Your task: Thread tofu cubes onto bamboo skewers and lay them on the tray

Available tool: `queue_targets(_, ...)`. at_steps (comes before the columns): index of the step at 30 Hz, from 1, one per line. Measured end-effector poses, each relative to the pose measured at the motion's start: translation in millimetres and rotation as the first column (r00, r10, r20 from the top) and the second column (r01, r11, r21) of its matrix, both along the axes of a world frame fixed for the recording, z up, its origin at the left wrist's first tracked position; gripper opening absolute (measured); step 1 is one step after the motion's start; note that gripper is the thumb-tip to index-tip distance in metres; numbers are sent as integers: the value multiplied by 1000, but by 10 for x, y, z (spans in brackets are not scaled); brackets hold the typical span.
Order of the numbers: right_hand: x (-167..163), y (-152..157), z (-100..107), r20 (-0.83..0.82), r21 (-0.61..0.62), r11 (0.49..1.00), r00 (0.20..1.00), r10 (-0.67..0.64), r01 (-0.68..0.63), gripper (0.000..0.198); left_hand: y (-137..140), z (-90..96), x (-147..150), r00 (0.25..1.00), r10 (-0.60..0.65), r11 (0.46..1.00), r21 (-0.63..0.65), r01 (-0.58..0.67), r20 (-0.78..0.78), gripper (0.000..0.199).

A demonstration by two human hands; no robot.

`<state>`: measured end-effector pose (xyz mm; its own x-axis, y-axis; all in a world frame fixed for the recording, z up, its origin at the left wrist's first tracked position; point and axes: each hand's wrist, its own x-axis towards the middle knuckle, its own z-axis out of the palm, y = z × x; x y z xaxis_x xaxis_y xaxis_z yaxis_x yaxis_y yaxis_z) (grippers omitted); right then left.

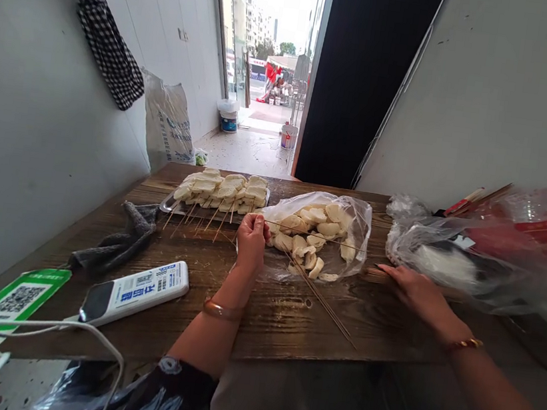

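In my left hand (252,232) a thin wooden skewer (317,236) is pinched between thumb and fingers. It stretches bare to the right, over a clear plastic bag (364,227) of pale, sliced food pieces (331,229). Several loose skewers (326,303) lie slantwise in front of the bag, their far ends on its edge. My right hand (416,291) reaches in from the right, fingers extended, its fingertips at a bundle of skewers (374,274) on the table. Its thumb is mostly hidden. Beyond my left hand, a metal tray (169,205) carries stacked skewered pieces (230,189), sticks pointing toward me.
On the wooden table (278,320) lie a grey cloth (120,239), a white device (141,288) with a printed label and cable, and a green QR-code card (13,305). Plastic bags (452,262) crowd the right side. Walls flank the table; a doorway (259,122) is beyond.
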<state>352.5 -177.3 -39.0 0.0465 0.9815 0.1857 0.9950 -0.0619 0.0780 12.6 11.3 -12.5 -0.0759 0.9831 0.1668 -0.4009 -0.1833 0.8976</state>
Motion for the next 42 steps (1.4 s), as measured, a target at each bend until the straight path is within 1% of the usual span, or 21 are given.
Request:
queue_targets(2, -5, 34, -6, -24, -10, 999, 999, 35, -36, 46, -10, 3, -2, 1000, 0, 1000, 5, 1, -13, 17)
queue_targets(4, -48, 34, 61, -62, 41, 998, 997, 40, -37, 38, -23, 2, 2, 1000, 1, 1000, 18, -1, -29, 17)
queue_targets(6, -155, 15, 206, -109, 187, 982, 994, 6, 15, 31, -41, -3, 12, 999, -6, 1000, 30, 7, -47, 18)
queue_targets(8, -348, 6, 404, -172, 373, 925, 985, -8, 73, 32, -67, -10, 30, 997, -33, 998, 42, 36, -72, 19)
queue_targets(9, -478, 16, 507, -200, 438, 896, 980, 23, 69, 31, -84, -12, 41, 995, -55, 997, 51, 60, -88, 20)
queue_targets(11, -786, 85, 681, -216, 507, 862, 966, 145, -16, 30, -126, -11, 63, 987, -103, 991, 76, 113, -125, 22)
queue_targets(12, -951, 146, 739, -190, 510, 856, 959, 209, -86, 31, -149, -7, 74, 981, -129, 986, 89, 143, -145, 23)
queue_targets(13, -1112, 222, 772, -164, 484, 860, 949, 269, -161, 36, -172, 0, 85, 974, -156, 980, 97, 173, -163, 24)
queue_targets(15, -1398, 399, 758, -125, 406, 880, 938, 323, -248, 52, -219, 20, 104, 957, -225, 965, 96, 245, -186, 26)
queue_targets(17, -1596, 569, 668, -114, 314, 915, 946, 302, -254, 61, -258, 39, 116, 930, -315, 939, 80, 335, -191, 28)
queue_targets(19, -1686, 693, 565, -115, 189, 961, 967, 225, -201, 52, -283, 52, 120, 901, -385, 912, 65, 404, -200, 30)
queue_targets(21, -1674, 774, 521, -125, 93, 981, 976, 181, -170, 43, -284, 57, 110, 897, -383, 912, 65, 406, -220, 31)
queue_targets(22, -1640, 809, 535, -131, 81, 984, 977, 170, -160, 41, -275, 57, 101, 905, -355, 922, 71, 380, -232, 32)
queue_targets(23, -1592, 848, 574, -134, 98, 985, 978, 158, -146, 40, -260, 55, 89, 918, -313, 936, 82, 341, -245, 32)
queue_targets(25, -1482, 957, 701, -124, 179, 980, 986, 113, -90, 40, -218, 44, 59, 939, -211, 962, 111, 249, -273, 35)
queue_targets(27, -1374, 1119, 840, -94, 242, 970, 994, 57, -33, 42, -168, 23, 28, 943, -126, 974, 141, 177, -308, 38)
queue_targets(30, -1235, 1417, 939, -46, 229, 972, 998, -38, 47, 47, -99, -26, -9, 936, -54, 978, 169, 119, -348, 43)
queue_targets(34, -1061, 1744, 845, -46, 149, 980, 991, -125, 131, 67, -45, -96, -35, 915, 34, 972, 228, 64, -403, 43)
queue_targets(36, -977, 1848, 771, -74, 141, 976, 985, -155, 164, 69, -34, -121, -39, 893, 69, 965, 258, 54, -444, 41)
queue_targets(39, -868, 1955, 683, -130, 135, 962, 967, -221, 238, 60, -22, -142, -36, 870, 96, 961, 274, 46, -484, 40)
queue_targets(42, -791, 2030, 624, -215, 115, 949, 940, -263, 292, 37, -10, -149, -30, 858, 106, 961, 272, 40, -503, 40)
